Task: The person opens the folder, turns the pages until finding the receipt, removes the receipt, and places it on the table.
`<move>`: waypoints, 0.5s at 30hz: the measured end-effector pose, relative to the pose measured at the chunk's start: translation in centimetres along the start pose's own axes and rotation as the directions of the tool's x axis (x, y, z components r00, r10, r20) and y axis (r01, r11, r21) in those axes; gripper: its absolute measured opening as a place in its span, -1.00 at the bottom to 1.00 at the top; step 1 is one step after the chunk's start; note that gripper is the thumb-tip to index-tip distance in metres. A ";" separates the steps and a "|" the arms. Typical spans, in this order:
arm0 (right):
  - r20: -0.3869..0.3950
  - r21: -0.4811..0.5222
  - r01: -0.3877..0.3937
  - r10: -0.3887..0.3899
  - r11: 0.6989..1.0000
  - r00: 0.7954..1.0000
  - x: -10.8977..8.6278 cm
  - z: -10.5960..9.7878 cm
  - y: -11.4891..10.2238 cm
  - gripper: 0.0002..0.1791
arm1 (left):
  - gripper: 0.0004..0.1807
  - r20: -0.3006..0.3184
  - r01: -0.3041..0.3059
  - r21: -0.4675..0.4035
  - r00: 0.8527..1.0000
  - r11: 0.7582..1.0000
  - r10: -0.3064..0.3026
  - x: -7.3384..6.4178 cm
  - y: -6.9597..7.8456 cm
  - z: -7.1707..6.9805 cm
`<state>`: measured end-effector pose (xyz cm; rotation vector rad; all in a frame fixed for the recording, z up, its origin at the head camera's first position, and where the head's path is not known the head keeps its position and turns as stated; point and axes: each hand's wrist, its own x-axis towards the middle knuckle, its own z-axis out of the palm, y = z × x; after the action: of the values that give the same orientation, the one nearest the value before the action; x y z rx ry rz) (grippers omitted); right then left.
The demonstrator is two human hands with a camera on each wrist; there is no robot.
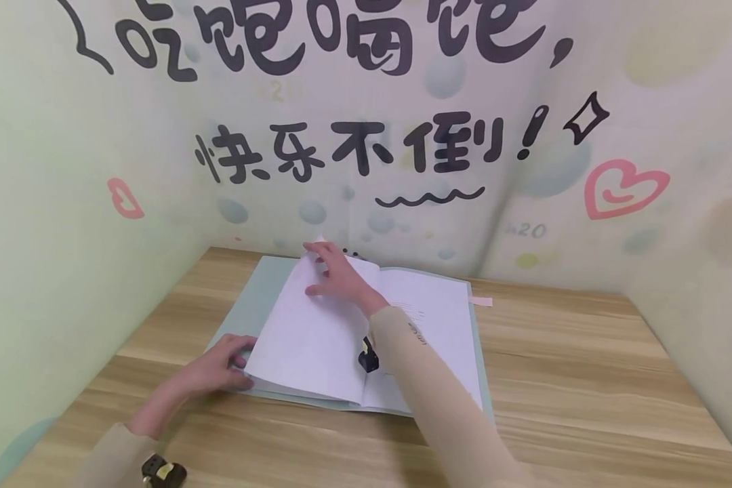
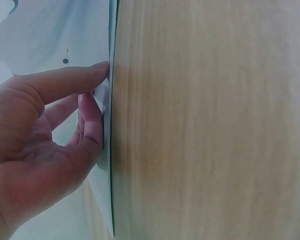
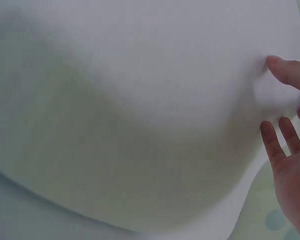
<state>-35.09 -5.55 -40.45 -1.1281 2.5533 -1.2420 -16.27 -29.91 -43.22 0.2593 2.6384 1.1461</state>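
A large book or folder with a pale blue cover (image 1: 250, 298) lies spread on the table. Its white left-hand page (image 1: 317, 339) stands slightly raised and bowed; a page with faint print (image 1: 445, 305) lies on the right. My right hand (image 1: 338, 271) is at the raised page's far edge, thumb and fingertips touching the white sheet (image 3: 190, 75), fingers spread. By the near left corner is my left hand (image 1: 222, 366), bent fingers and thumb at the page and cover edge (image 2: 111, 150). Whether it pinches the paper is hidden.
The wood-grain table (image 1: 585, 366) extends right of the book and along its near side. A pink tab (image 1: 482, 301) sticks out from the right edge. Behind stands a wall (image 1: 354, 224) with printed lettering; side walls close in left and right.
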 end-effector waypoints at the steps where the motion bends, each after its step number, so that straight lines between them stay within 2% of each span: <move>1: 0.005 -0.027 0.003 -0.002 1.000 1.000 0.0 0.3 0.1 -0.02 | -0.19 0.002 -0.005 0.000 1.000 1.000 0.005 0.0 -0.1 -0.1; 6: 0.036 -0.197 -0.009 0.016 0.980 0.999 0.1 1.6 0.6 0.05 | -0.17 0.006 -0.040 0.006 0.999 0.999 0.040 -0.1 -0.4 -0.1; 8: 0.049 -0.254 -0.013 0.026 0.967 0.998 0.0 2.1 0.7 0.07 | -0.19 0.006 -0.034 0.011 0.999 0.999 0.033 -0.1 -0.5 -0.1; 15: 0.066 -0.320 -0.062 0.088 0.945 0.994 -0.2 3.6 0.8 0.15 | -0.27 0.017 -0.019 0.023 1.000 1.000 0.018 0.1 -0.3 -0.1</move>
<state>-34.10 -7.40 -43.49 -1.0923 2.7724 -0.7692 -16.37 -30.17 -43.44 0.2969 2.6415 1.1149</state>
